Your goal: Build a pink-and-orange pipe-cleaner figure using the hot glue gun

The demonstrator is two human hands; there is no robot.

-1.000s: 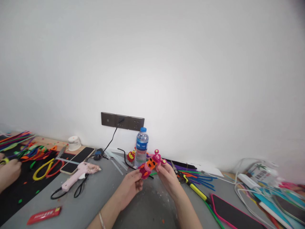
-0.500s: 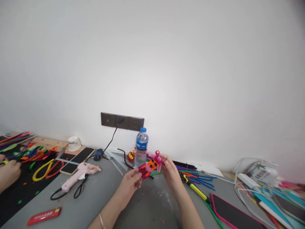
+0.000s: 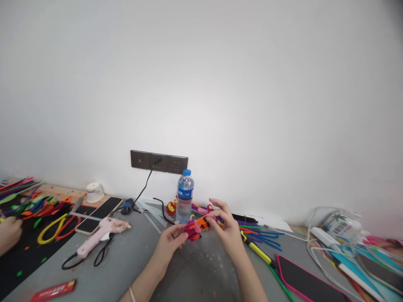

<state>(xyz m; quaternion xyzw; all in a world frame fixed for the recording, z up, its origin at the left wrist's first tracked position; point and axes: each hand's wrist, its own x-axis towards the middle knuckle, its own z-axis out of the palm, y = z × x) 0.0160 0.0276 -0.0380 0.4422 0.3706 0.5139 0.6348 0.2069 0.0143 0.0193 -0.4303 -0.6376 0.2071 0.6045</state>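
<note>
Between my two hands is a small figure of fuzzy pipe cleaners point(image 3: 193, 230), magenta at the left end and orange with black spots toward the right. My left hand point(image 3: 170, 244) grips the magenta end between thumb and fingers. At the other end my right hand point(image 3: 226, 228) pinches the orange part with thumb and forefinger, its other fingers raised. Part of the figure is hidden behind the right fingers. Just behind it stands a water bottle point(image 3: 184, 197) with a blue cap, and a red and yellow fuzzy piece point(image 3: 171, 207) beside the bottle.
A pink glue gun point(image 3: 98, 239), a phone point(image 3: 100, 214), scissors point(image 3: 52, 230) and a red packet point(image 3: 54, 291) lie to the left. Another person's hand point(image 3: 10, 235) is at the far left. On the right are pipe cleaners point(image 3: 267, 238), a yellow cutter point(image 3: 260, 253) and a pink-edged phone point(image 3: 307, 279).
My right hand has shifted its hold, its fingers now lifted and bent over the figure's orange part. The figure has turned and sits slightly lower. The view has shifted a little.
</note>
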